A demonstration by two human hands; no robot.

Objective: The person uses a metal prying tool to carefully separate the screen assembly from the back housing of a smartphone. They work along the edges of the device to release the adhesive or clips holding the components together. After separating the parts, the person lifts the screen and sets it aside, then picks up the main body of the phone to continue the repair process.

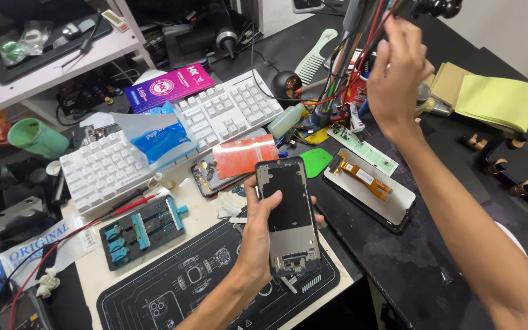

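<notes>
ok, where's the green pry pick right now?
Head view, centre of the bench: the green pry pick lies flat just right of the orange-red film sheet, left of the detached screen panel.

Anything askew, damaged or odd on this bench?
The phone frame in the left hand is opened, without its back. A screen panel lies face down, its orange flex cable exposed. A blue packet lies across the white keyboard.

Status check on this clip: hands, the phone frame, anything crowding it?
Left hand grips phone frame above the mat. Right hand up among tool stand cables. Nothing crowding it.
</notes>
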